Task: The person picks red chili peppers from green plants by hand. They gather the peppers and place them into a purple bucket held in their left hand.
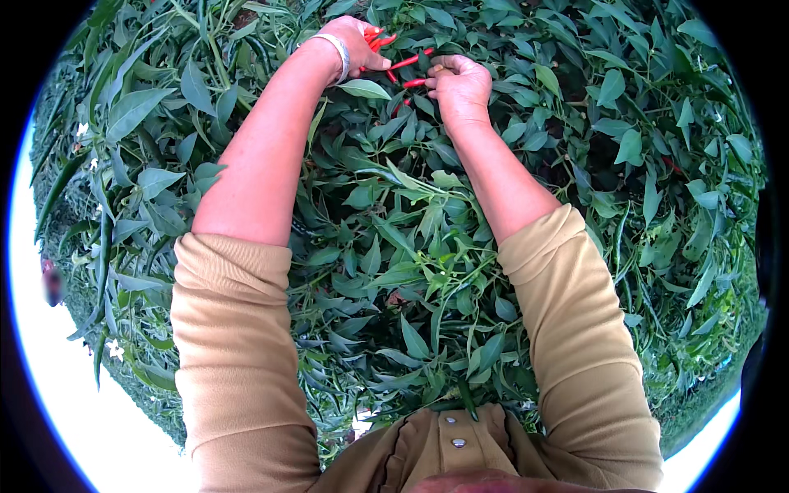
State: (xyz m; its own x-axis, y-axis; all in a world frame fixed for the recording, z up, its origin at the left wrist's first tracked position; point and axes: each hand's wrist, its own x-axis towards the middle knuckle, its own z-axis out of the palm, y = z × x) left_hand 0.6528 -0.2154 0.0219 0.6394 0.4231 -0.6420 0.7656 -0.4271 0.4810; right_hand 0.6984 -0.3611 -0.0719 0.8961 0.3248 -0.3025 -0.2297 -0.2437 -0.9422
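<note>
My left hand [355, 48], with a pale bangle [341, 54] at its wrist, is closed around several red chili peppers [385, 41] whose tips stick out past the fingers. Facing it, my right hand [461, 85] has its fingers bent among the leaves, right beside more red chilies. One long red chili [412, 60] spans the gap between the two hands. A shorter chili [414, 82] meets my right fingertips; whether they grip it is not clear. Just below, another red chili [400, 108] lies partly behind leaves.
Dense chili plants [382, 246] surround both arms. Long green chilies [106, 246] hang at the left among white flowers [114, 350]. A red chili [670, 164] shows deep in the foliage at right. A blurred person [52, 285] is at the far left edge.
</note>
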